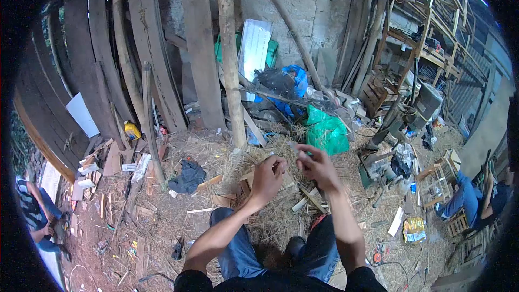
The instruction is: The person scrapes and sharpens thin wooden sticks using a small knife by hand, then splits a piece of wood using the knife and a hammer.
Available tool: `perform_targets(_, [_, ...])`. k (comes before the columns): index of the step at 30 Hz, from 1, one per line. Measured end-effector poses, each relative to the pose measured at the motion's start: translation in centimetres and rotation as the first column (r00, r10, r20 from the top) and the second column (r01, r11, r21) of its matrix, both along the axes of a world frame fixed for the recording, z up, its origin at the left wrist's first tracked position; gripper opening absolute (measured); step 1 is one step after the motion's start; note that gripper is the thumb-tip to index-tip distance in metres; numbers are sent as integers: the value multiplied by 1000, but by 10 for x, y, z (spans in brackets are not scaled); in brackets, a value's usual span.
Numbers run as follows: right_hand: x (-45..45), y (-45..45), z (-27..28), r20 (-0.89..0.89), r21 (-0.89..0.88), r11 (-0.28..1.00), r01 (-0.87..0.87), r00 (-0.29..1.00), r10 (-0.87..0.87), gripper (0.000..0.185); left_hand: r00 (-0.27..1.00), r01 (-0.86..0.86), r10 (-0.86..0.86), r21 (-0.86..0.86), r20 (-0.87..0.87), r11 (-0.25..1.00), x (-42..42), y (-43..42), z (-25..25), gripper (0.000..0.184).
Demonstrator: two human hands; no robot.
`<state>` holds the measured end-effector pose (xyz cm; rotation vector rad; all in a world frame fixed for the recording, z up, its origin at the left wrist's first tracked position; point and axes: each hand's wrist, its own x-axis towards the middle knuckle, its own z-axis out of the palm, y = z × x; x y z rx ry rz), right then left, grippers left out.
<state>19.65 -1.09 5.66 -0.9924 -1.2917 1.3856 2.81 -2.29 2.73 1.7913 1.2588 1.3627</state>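
- A small pale piece (292, 145) shows at the fingertips of the right hand (316, 168), on the near left of the green plastic bag (326, 130); blur hides its exact shape
- It looks light and probably thin, so it should handle easily but might bend or slip; a gentle pinch near its end, thumb against forefinger, would suit it best
- The right hand's fingers are bent toward the thumb, nearer the wearer than the bag; I cannot tell how firmly they close
- The left hand (270, 177), farther left of the bag, has its fingers curled inward; whether they are clamped on anything I cannot tell
- Wood scraps (311, 199) and straw litter the ground on the bag's near side, below both hands, cluttering the footing
- Left of the bag stands a wooden pole (229, 65), with a dark cloth (187, 177) and a yellow jug (132, 130) farther left
- Well right of the bag, a person (466, 201) sits beside a wooden crate (430, 186)
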Motion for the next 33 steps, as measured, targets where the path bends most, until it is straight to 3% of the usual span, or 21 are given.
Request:
perform_targets(3, [-4, 0, -10, -100, -47, 998, -51, 994, 46, 18, 1000, -8, 9, 30, -17, 1000, 6, -1, 0, 12])
perform_targets(9, [0, 10, -15, -47, -89, 996, -5, 999, 1, 19, 981, -48, 71, 126, -179, 991, 15, -7, 5, 10])
perform_targets(16, [5, 22, -32, -91, -164, 986, 33, 995, -48, 20, 972, -14, 51, 161, -227, 987, 18, 0, -2, 10])
perform_targets(18, [8, 37, -55, -16, -132, 986, 101, 994, -104, 21, 974, -17, 45, 126, -223, 992, 17, 1, -5, 9])
perform_targets(20, [48, 69, -82, -13, 3, 922, 388, 921, -388, 21, 981, 7, 15, 114, -193, 993, 13, -14, 2, 10])
perform_targets(21, [56, 64, -59, -127, -109, 916, 387, 908, -399, 21, 986, 28, -11, 102, -167, 994, 7, -19, 5, 12])
perform_targets(22, [62, 61, -51, -122, -125, 944, 304, 940, -319, 20, 986, 22, -4, 109, -169, 994, 3, -15, 6, 12])
perform_targets(24, [56, 45, -38, -71, -41, 977, 209, 975, -211, 22, 994, 72, -75, -32, -86, 997, -3, -9, 1, 15])
perform_targets(28, [25, 2, -16, -91, -40, 996, 75, 993, -78, 30, 993, 120, -120, -10, 10, 993, 0, 7, -10, 16])
perform_targets(30, [15, -8, -15, -117, 48, 998, -34, 992, 40, 30, 990, 127, -125, -32, 60, 991, 4, 7, -11, 17])
perform_targets(31, [11, -12, -15, -27, 61, 998, -29, 999, 31, 29, 990, 133, -130, -36, 58, 990, 5, 6, -10, 17])
perform_targets(33, [7, -13, -13, -28, 45, 998, -47, 998, 49, 27, 994, 109, -108, -91, 24, 990, 7, 3, -4, 19])
